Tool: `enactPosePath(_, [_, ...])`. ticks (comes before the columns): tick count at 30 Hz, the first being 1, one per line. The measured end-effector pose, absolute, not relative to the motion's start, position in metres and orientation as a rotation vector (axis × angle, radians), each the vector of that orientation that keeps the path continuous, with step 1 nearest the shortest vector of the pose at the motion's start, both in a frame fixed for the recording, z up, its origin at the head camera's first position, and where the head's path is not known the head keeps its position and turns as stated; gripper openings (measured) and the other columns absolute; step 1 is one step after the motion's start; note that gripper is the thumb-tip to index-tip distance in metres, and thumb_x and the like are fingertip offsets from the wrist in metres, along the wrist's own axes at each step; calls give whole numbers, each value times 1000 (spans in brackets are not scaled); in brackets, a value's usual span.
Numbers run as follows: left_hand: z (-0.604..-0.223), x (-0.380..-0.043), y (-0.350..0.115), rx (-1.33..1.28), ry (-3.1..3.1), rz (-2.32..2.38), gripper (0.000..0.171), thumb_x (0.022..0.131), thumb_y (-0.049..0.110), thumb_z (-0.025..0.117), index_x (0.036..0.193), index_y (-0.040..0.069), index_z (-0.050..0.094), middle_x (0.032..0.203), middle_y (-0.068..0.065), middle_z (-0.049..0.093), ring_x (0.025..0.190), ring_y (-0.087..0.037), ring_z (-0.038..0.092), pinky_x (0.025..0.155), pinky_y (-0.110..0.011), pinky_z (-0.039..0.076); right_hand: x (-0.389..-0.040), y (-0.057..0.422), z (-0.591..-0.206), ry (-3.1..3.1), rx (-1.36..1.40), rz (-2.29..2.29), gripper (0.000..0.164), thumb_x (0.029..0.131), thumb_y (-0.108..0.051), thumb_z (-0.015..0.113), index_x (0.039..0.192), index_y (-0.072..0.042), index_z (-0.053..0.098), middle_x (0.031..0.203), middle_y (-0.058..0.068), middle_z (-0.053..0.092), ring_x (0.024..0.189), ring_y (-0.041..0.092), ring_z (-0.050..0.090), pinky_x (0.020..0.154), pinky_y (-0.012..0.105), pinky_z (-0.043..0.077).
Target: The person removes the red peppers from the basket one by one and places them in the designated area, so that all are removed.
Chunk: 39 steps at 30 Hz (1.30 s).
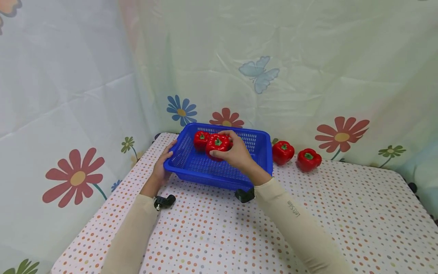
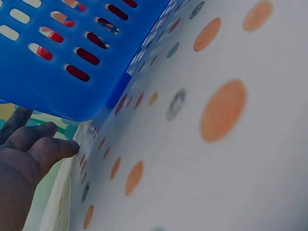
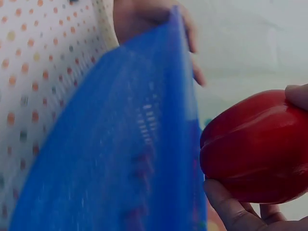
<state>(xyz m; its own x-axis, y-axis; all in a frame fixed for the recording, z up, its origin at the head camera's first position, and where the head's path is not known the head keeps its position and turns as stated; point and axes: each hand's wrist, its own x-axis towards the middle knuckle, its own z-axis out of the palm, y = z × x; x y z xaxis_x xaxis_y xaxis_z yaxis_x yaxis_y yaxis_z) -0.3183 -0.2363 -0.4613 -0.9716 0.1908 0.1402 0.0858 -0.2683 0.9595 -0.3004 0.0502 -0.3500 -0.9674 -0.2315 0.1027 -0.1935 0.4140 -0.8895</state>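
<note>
My right hand (image 1: pixel 237 152) holds a red bell pepper (image 1: pixel 218 147) over the inside of a blue perforated plastic basket (image 1: pixel 205 177). Thumb and fingers grip this pepper (image 3: pixel 255 149) from opposite sides in the right wrist view. Close to its left, another red bell pepper (image 1: pixel 200 141) sits in the basket. At the basket's left end, my left hand (image 1: pixel 162 165) rests against the outer side by the rim. The left wrist view shows the left hand's fingers (image 2: pixel 43 142) extended beside the basket wall (image 2: pixel 48 91).
Two more red bell peppers, a nearer-to-basket pepper (image 1: pixel 283 153) and a farther-right pepper (image 1: pixel 308 160), stand right of the basket. A white dotted cloth (image 1: pixel 205 236) covers the table. Floral curtains (image 1: pixel 212 49) hang behind and at the left. Both wrists wear small black cameras.
</note>
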Motion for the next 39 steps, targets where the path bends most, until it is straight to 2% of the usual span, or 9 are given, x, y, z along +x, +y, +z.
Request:
enactPosePath(4, [-461,-318,-237,375,1837,2428,53,104,24,25,157,27,21,165,-4,18,147,-36,26,115,-49,31,-292,89,-337,2624,-363,-1628,74,81,-26,81,143,-24,40,141,12,46,127,35,50,91,48,55])
enactPosePath(14, [-460,-317,-238,368,1824,2429,53,104,25,26,157,28,22,164,-6,18,146,-37,26,112,-46,34,-277,162,-331,2729,-231,-1575,81,84,-25,78,149,-17,31,147,20,41,132,42,44,95,55,52])
enactPosePath(21, [-459,-316,-237,370,1845,2410,53,104,26,27,157,28,22,164,-6,18,146,-38,27,111,-46,36,-274,206,-330,2840,-141,-1559,81,87,-30,75,152,-16,27,148,25,38,129,47,45,89,56,54])
enactPosePath(26, [-459,-315,-237,355,1853,2410,53,104,26,27,157,28,22,164,-5,19,146,-37,27,112,-48,36,-279,245,-336,2883,26,-1562,86,89,-36,72,156,-16,21,153,26,31,134,47,37,97,59,49])
enactPosePath(29, [-460,-316,-238,366,1846,2409,53,104,27,27,157,27,21,165,-4,17,147,-37,26,112,-48,35,-285,274,-341,2863,161,-1653,87,90,-40,69,157,-18,18,157,23,27,140,46,31,96,48,51])
enactPosePath(32, [-461,-317,-238,377,1854,2404,53,104,28,27,157,28,21,165,-4,17,147,-37,25,113,-48,34,-292,304,-349,2846,323,-1731,86,90,-44,68,157,-24,18,160,20,23,144,44,27,83,31,56])
enactPosePath(34, [-461,-317,-238,371,1869,2399,53,104,28,27,157,29,22,165,-4,17,147,-36,26,113,-49,34,-295,321,-356,2825,433,-1769,86,89,-47,67,157,-27,17,163,17,19,147,43,23,81,28,55])
enactPosePath(36, [-461,-317,-238,370,1881,2397,52,104,28,27,157,30,23,165,-3,17,147,-36,26,113,-50,33,-298,336,-364,2826,539,-1762,88,89,-49,65,158,-27,14,164,14,16,149,41,19,90,36,55])
enactPosePath(39, [-461,-317,-238,376,1886,2391,52,104,29,27,157,31,23,165,-4,17,148,-36,26,114,-51,33,-300,353,-376,2823,674,-1726,90,91,-49,62,159,-22,9,166,12,12,151,39,16,104,52,43])
